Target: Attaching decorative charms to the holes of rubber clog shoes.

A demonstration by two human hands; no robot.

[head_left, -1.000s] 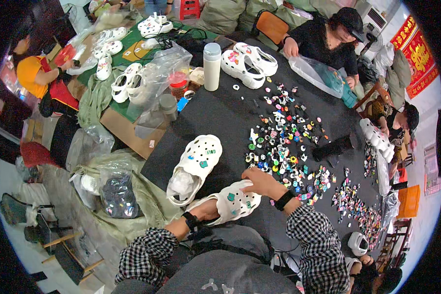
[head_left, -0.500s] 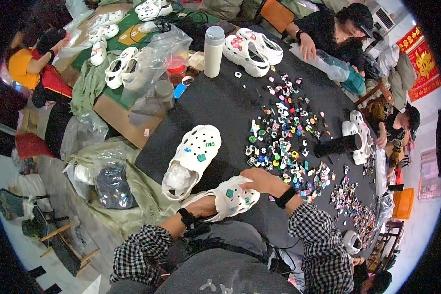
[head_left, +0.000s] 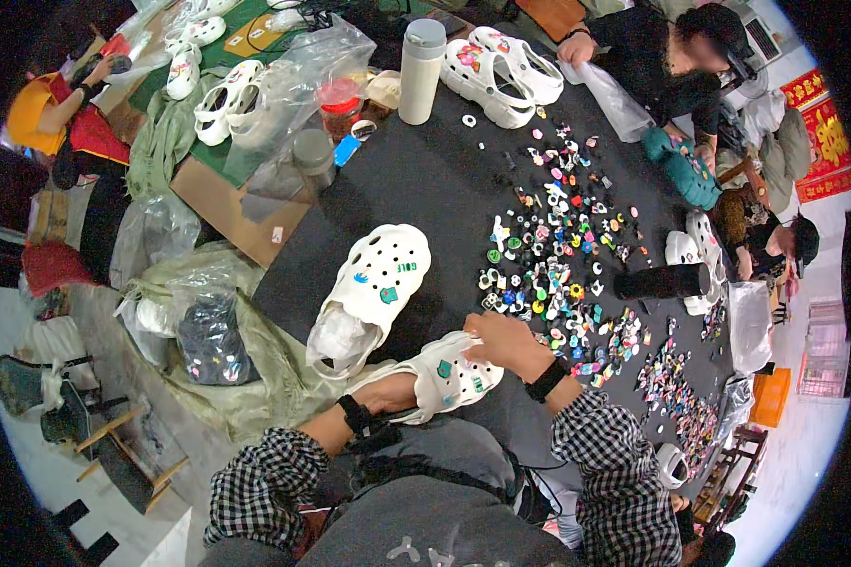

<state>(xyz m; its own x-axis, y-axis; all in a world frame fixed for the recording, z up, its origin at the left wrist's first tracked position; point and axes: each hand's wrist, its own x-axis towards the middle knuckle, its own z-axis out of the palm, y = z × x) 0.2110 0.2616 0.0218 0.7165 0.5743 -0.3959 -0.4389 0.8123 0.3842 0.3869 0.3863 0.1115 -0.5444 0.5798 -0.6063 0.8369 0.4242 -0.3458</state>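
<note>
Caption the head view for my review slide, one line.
Left hand inside a white perforated clog, right hand near its toe, beside a second white perforated clog and scattered small multicoloured charms.

a co-worker's teal clog (head_left: 686, 170), previously covered by a clear bag (head_left: 619, 106), now shows largely uncovered, the bag drawn off toward the upper left. white clogs (head_left: 683, 249), earlier farther right, now stand just beside the end of a black cylinder (head_left: 662, 282). the plastic sheet (head_left: 750, 326) at far right appears broader.
</note>
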